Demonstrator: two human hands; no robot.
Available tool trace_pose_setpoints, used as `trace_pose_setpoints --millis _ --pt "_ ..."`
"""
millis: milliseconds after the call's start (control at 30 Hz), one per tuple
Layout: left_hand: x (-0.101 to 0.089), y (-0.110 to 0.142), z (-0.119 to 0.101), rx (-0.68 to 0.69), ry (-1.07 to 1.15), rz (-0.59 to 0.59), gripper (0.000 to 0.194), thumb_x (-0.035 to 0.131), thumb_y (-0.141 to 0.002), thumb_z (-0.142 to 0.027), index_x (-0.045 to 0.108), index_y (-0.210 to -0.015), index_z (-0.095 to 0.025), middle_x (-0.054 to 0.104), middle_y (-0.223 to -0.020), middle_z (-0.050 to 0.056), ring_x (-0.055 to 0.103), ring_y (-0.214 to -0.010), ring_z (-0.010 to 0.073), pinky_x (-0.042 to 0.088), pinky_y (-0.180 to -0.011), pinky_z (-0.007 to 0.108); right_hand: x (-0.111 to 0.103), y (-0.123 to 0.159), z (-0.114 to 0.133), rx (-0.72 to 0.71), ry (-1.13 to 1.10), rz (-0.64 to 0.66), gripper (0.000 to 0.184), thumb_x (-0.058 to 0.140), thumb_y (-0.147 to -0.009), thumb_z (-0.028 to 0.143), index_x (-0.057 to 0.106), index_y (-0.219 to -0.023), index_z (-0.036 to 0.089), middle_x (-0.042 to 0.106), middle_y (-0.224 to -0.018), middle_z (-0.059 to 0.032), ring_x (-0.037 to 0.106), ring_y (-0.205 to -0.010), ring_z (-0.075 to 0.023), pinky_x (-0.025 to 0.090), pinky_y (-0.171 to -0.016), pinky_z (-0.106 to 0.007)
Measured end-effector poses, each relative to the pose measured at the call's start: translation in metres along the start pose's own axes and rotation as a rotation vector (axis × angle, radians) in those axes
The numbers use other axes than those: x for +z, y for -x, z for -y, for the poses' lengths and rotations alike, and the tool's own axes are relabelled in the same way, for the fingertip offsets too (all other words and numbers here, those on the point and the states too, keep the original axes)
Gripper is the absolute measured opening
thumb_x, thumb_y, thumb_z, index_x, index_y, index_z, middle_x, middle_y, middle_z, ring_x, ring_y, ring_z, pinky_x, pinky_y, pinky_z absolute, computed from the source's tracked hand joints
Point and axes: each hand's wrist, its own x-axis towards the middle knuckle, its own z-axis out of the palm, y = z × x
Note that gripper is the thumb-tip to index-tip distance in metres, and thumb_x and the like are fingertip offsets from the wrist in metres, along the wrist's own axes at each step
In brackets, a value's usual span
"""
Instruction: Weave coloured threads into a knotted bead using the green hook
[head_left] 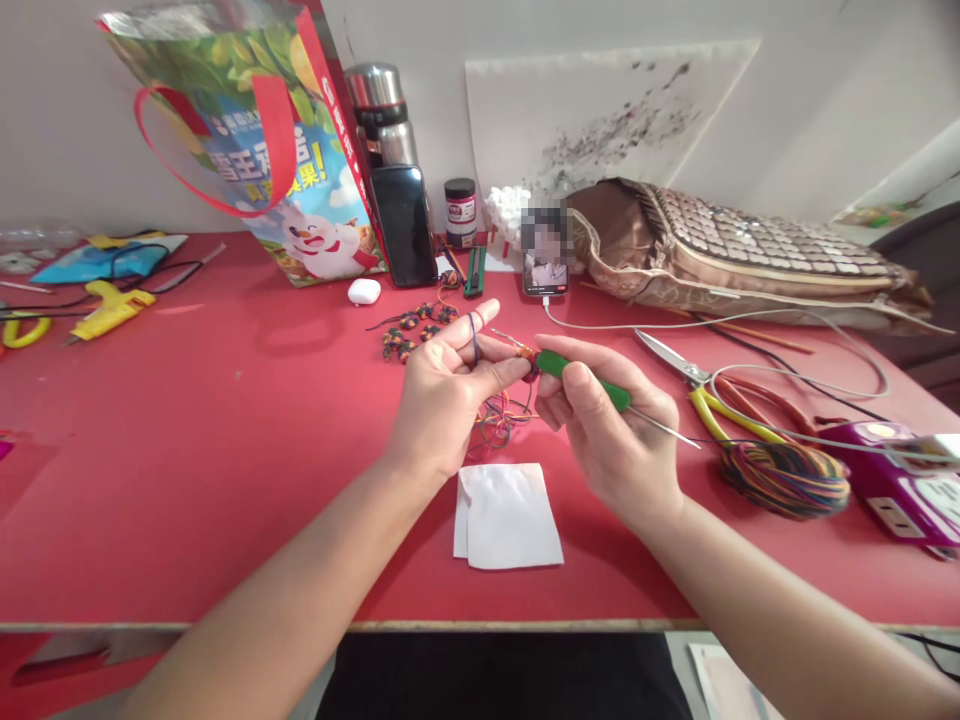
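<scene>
Here, small multicolored yarn piece (530,362), partly orange, in left hand (450,388)

The handle between the right fingers (553,410) is plain green. Just below the left fingers (501,375), loose yarn (501,420) mixes pink, yellow and dark strands. Right of the right fingers, a yarn bundle (784,480) is streaked multicolour beside yellow-and-red scissor handles (739,412). The table (225,450) is solid red.
</scene>
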Motion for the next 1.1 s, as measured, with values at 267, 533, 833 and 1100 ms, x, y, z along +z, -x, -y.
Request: trace_pose_setpoints --millis 267,533,833,1100 --pt "0.000 -0.002 -0.004 -0.065 0.041 -0.027 0.057 0.094 -0.073 -0.001 0.075 -0.125 -0.011 0.076 -0.072 -0.006 0.072 -0.074 0.0090 0.056 -0.087 0.026 0.002 -0.006 0.007 0.096 -0.038 -0.057 0.024 0.088 -0.095 0.044 0.090 -0.111 0.026 0.072 -0.075 -0.0005 0.054 -0.059 -0.0121 0.053 -0.057 -0.031" --pt "-0.001 -0.001 -0.001 -0.034 0.037 -0.016 0.060 0.100 -0.068 -0.008 0.079 -0.123 -0.015 0.076 -0.074 -0.006 0.074 -0.078 0.0115 0.057 -0.092 0.029 0.005 -0.007 0.011 0.097 -0.067 -0.054 0.021 0.089 -0.095 0.044 0.092 -0.109 0.028 0.070 -0.072 0.0000 0.053 -0.059 -0.0117 0.052 -0.058 -0.031" --pt "0.001 0.001 0.009 -0.023 0.045 0.046 0.060 0.103 -0.061 -0.014 0.085 -0.117 -0.023 0.078 -0.074 -0.007 0.076 -0.081 0.0131 0.060 -0.090 0.030 0.003 -0.009 0.011 0.147 -0.047 -0.037 0.024 0.090 -0.092 0.047 0.091 -0.106 0.027 0.072 -0.073 -0.0009 0.052 -0.057 -0.0123 0.052 -0.056 -0.032" --pt "0.000 0.000 0.006 -0.061 0.090 0.079 0.052 0.099 -0.066 -0.007 0.084 -0.115 -0.019 0.077 -0.074 -0.006 0.074 -0.079 0.0116 0.058 -0.089 0.028 0.004 -0.009 0.013 0.135 -0.031 -0.039 0.026 0.089 -0.093 0.049 0.091 -0.106 0.027 0.072 -0.073 -0.0008 0.053 -0.058 -0.0125 0.051 -0.056 -0.032"
